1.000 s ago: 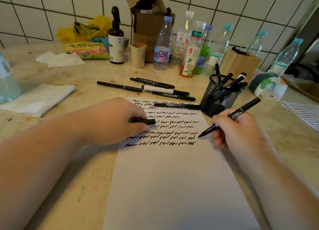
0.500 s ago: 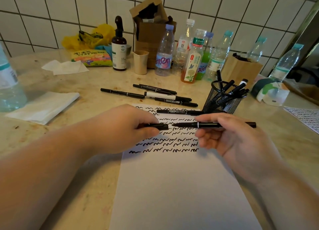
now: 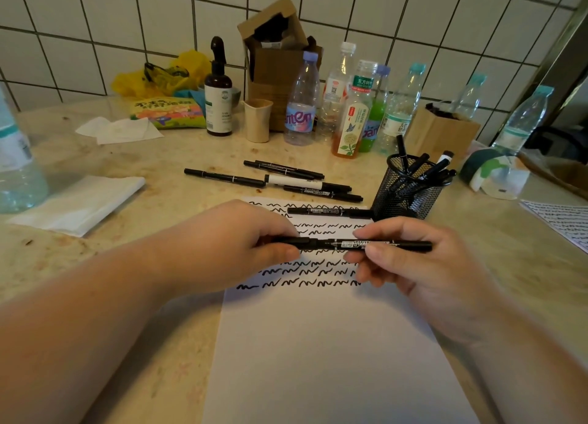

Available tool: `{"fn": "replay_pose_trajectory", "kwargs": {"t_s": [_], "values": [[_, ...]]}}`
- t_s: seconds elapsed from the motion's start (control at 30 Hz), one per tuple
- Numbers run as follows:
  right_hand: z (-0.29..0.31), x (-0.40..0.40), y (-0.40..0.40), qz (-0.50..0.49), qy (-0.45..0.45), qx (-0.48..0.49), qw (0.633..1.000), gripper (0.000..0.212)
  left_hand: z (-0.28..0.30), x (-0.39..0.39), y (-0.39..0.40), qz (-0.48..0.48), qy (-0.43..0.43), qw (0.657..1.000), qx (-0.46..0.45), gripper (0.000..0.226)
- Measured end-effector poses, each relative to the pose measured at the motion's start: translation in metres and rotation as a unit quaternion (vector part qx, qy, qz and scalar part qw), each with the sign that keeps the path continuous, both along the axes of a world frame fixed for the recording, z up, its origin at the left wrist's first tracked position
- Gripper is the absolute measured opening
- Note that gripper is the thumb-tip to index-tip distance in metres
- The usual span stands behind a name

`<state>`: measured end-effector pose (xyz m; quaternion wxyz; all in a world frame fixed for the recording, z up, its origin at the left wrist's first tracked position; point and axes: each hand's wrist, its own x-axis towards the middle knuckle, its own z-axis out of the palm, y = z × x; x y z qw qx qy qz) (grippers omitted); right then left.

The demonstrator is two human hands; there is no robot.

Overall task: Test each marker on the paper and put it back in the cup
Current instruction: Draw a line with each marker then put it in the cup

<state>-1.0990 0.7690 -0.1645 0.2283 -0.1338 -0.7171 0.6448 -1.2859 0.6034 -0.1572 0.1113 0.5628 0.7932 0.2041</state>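
Note:
I hold a black marker level above the white paper. My right hand grips its barrel. My left hand pinches the black cap, which sits against the marker's left end. Rows of black squiggles cover the paper's upper part. The black mesh cup stands just beyond the right hand and holds several markers. One marker lies across the top of the paper. Several more loose markers lie on the table behind it.
Several plastic bottles, a brown spray bottle, a beige cup and a cardboard box line the tiled wall. A folded tissue and a bottle sit left. Another scribbled sheet lies far right.
The right hand lifted the marker off the paper and turned it level. The cap in the left hand met the marker's tip and now sits on that end.

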Motion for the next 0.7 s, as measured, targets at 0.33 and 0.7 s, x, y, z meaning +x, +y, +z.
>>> {"fn": "replay_pose_trajectory", "kwargs": {"t_s": [0.33,0.7], "values": [[-0.009,-0.006,-0.001,0.009,-0.044,0.035,0.998,0.022,-0.006,0.008,0.011,0.0,0.087,0.996,-0.033,0.021],[-0.006,-0.004,-0.001,0.047,-0.052,-0.02,0.997,0.017,-0.009,0.001,0.012,-0.008,0.059,0.998,-0.017,0.021]]}}
